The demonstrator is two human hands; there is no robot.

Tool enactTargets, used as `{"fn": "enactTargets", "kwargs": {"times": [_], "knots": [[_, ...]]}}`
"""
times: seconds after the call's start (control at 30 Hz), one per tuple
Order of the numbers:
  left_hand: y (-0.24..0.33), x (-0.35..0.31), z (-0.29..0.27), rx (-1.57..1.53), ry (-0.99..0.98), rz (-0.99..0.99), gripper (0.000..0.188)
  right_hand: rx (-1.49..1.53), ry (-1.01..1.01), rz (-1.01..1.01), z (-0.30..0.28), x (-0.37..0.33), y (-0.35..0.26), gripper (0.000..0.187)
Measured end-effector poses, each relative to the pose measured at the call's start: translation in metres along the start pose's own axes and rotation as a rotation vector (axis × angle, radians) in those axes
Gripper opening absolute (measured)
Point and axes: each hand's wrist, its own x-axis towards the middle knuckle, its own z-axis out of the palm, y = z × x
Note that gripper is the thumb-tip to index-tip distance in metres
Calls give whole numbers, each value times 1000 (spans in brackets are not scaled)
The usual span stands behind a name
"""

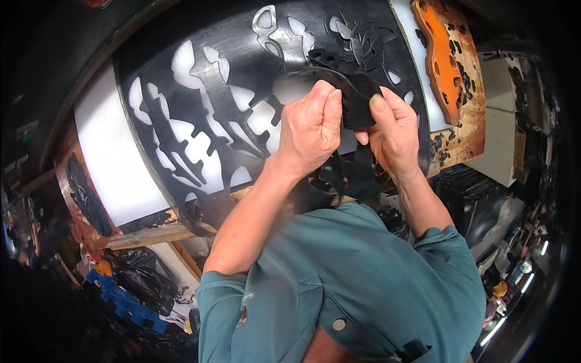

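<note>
A flexible black cut-out piece is held up between my two hands. My left hand is closed in a fist on its left part. On its right part, my right hand pinches it with the thumb on top. Under both hands lies a large black sheet with several rows of curved holes cut through it. White shows through those holes from the white board beneath. More loose black cut pieces lie on the sheet's far right, and strips of it hang near my body, partly hidden by my forearms.
An orange, long wavy-edged cutting die rests at the right on a worn wooden board strewn with small black scraps. Below the table at the left are a black plastic bag and blue notched pieces. Dark stacked material stands at the right.
</note>
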Motion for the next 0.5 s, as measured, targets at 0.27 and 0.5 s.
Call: {"fn": "enactTargets", "kwargs": {"times": [0.27, 0.5], "knots": [[-11, -14, -25, 82, 124, -10, 27, -190, 173, -50, -41, 24, -32, 17], [-29, -24, -39, -99, 304, -269, 32, 279, 511, -484, -193, 72, -126, 12]]}}
